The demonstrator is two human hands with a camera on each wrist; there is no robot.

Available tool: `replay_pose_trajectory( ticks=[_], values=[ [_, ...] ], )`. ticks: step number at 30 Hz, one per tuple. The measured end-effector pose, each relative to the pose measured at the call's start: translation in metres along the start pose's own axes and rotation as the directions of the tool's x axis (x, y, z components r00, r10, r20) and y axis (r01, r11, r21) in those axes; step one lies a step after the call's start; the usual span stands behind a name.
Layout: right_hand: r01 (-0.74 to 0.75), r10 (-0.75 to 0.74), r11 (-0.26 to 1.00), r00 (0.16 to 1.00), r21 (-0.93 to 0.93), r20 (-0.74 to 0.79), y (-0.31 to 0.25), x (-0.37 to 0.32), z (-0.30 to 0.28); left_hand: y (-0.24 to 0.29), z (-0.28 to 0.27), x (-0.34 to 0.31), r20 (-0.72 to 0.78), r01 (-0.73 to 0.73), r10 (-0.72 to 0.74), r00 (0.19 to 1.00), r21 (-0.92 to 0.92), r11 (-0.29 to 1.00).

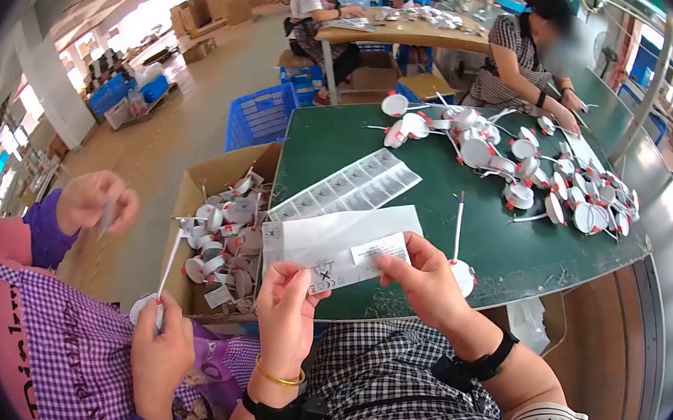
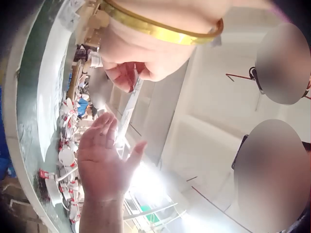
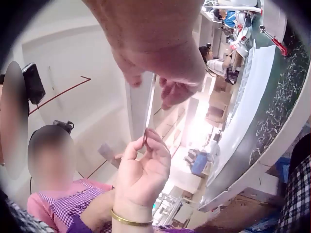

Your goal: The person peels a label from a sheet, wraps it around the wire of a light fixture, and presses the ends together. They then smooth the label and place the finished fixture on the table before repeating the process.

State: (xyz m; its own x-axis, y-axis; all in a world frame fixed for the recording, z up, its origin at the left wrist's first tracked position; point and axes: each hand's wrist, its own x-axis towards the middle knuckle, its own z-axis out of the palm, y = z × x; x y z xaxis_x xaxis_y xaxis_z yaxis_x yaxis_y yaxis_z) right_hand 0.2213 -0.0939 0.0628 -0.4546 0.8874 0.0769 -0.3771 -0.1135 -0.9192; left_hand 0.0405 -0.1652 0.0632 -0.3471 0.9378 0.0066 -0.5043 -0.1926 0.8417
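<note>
In the head view, a grey printed label strip [image 1: 330, 273] with a small white label [image 1: 373, 251] on it is held up before the body. My left hand [image 1: 289, 312] pinches its lower left edge between thumb and fingers. At the strip's other end, my right hand [image 1: 435, 290] grips it, thumb over the white label and fingers behind. The right wrist view shows the left hand [image 3: 143, 172] pinching the thin strip [image 3: 140, 104] below my right hand [image 3: 155, 53]. A round white lamp [image 1: 461, 277] with an upright cable lies beside the right hand.
On the green table [image 1: 344, 141] lie a plain white sheet [image 1: 393, 218], a printed label sheet [image 1: 356, 183] and a heap of white lamps [image 1: 478, 151]. A carton [image 1: 191, 186] of lamps stands left. A neighbour's hand [image 1: 162, 347] holds a lamp nearby. Another person works across the table.
</note>
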Motion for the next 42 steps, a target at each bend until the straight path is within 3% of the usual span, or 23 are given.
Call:
replay_pose_trajectory(
  ticks=[4, 6, 8, 10, 15, 16, 17, 18, 19, 20, 21, 22, 23, 24, 26, 29, 32, 35, 36, 37, 38, 39, 42],
  values=[
    [0.013, -0.021, 0.998, 0.992, -0.063, -0.123, -0.008, -0.014, -0.003, -0.011, 0.003, -0.005, 0.087, 0.041, -0.046, 0.995, 0.062, 0.997],
    [-0.032, -0.001, 0.967, 0.992, -0.251, -0.129, -0.014, -0.020, -0.006, -0.007, 0.013, -0.007, 0.185, -0.027, -0.006, 0.983, 0.177, 0.984],
    [-0.052, 0.018, 0.962, 0.992, -0.267, -0.127, -0.014, -0.024, -0.009, -0.010, 0.010, -0.001, 0.219, 0.023, -0.064, 0.974, 0.187, 0.982],
    [-0.064, 0.030, 0.956, 0.992, -0.287, -0.120, -0.016, -0.025, -0.009, -0.010, 0.011, 0.003, 0.286, 0.201, -0.285, 0.915, 0.292, 0.935],
    [-0.040, 0.001, 0.958, 0.990, -0.282, -0.138, -0.018, -0.030, -0.014, -0.018, 0.010, 0.004, 0.270, 0.322, -0.385, 0.882, 0.252, 0.913],
    [-0.013, -0.028, 0.956, 0.990, -0.294, -0.135, -0.019, -0.028, -0.017, -0.018, 0.012, 0.003, 0.224, 0.290, -0.346, 0.911, 0.248, 0.924],
    [0.072, -0.192, 0.871, 0.960, -0.486, -0.202, -0.014, -0.026, -0.027, -0.016, 0.012, 0.004, 0.176, 0.255, -0.302, 0.937, 0.247, 0.935],
    [0.105, -0.341, 0.685, 0.921, -0.721, -0.189, -0.015, -0.023, -0.041, -0.014, 0.010, 0.005, 0.171, 0.246, -0.292, 0.941, 0.247, 0.937],
    [0.141, -0.494, 0.574, 0.845, -0.807, -0.204, -0.001, -0.017, -0.066, -0.014, 0.005, 0.006, 0.165, 0.209, -0.251, 0.954, 0.235, 0.949],
    [0.095, -0.504, 0.646, 0.798, -0.757, -0.330, 0.008, -0.015, -0.079, -0.012, 0.002, 0.005, 0.156, 0.171, -0.208, 0.966, 0.221, 0.960],
    [0.043, -0.555, 0.530, 0.772, -0.847, -0.308, 0.031, -0.012, -0.115, -0.011, 0.003, 0.005, 0.143, 0.140, -0.185, 0.972, 0.276, 0.951],
    [0.013, -0.423, 0.686, 0.820, -0.727, -0.384, 0.033, -0.013, -0.118, -0.007, 0.001, 0.002, 0.107, 0.103, -0.147, 0.983, 0.336, 0.936],
    [-0.100, -0.313, 0.709, 0.842, -0.698, -0.439, 0.029, -0.014, -0.109, -0.008, -0.004, 0.001, 0.070, 0.144, -0.175, 0.982, 0.321, 0.936],
    [-0.147, -0.313, 0.688, 0.824, -0.711, -0.473, 0.039, -0.012, -0.115, -0.007, -0.007, 0.001, 0.069, 0.137, -0.167, 0.984, 0.316, 0.939],
    [-0.069, -0.311, 0.785, 0.816, -0.616, -0.488, 0.051, -0.007, -0.123, -0.011, -0.019, 0.005, 0.091, 0.102, -0.144, 0.985, 0.360, 0.927],
    [-0.096, -0.291, 0.724, 0.856, -0.683, -0.428, 0.040, -0.005, -0.108, -0.003, -0.021, 0.000, 0.091, 0.115, -0.139, 0.986, 0.229, 0.967],
    [-0.095, -0.290, 0.697, 0.869, -0.711, -0.400, 0.037, -0.004, -0.100, -0.002, -0.027, 0.000, 0.086, 0.080, -0.106, 0.991, 0.268, 0.960],
    [-0.097, -0.210, 0.701, 0.919, -0.706, -0.335, 0.015, -0.006, -0.062, 0.004, -0.027, -0.003, 0.044, 0.014, -0.035, 0.998, 0.408, 0.913],
    [-0.039, -0.190, 0.699, 0.953, -0.714, -0.237, 0.011, -0.008, -0.056, 0.011, -0.025, -0.005, 0.037, 0.001, -0.023, 0.999, 0.506, 0.862],
    [-0.119, -0.067, 0.649, 0.975, -0.752, -0.212, -0.007, -0.013, -0.031, 0.020, -0.016, -0.010, 0.057, -0.026, 0.001, 0.998, 0.428, 0.904],
    [-0.132, 0.029, 0.704, 0.987, -0.698, -0.158, -0.011, -0.014, -0.018, 0.024, -0.010, -0.012, 0.066, -0.048, 0.027, 0.997, 0.345, 0.937],
    [-0.094, 0.053, 0.772, 0.995, -0.629, -0.084, 0.002, -0.015, -0.012, 0.021, -0.012, -0.012, 0.084, -0.060, 0.034, 0.996, 0.335, 0.940],
    [-0.024, 0.042, 0.760, 0.999, -0.649, 0.013, 0.010, -0.021, 0.023, 0.023, -0.016, -0.011, 0.102, -0.063, 0.030, 0.994, 0.344, 0.937]
  ],
)
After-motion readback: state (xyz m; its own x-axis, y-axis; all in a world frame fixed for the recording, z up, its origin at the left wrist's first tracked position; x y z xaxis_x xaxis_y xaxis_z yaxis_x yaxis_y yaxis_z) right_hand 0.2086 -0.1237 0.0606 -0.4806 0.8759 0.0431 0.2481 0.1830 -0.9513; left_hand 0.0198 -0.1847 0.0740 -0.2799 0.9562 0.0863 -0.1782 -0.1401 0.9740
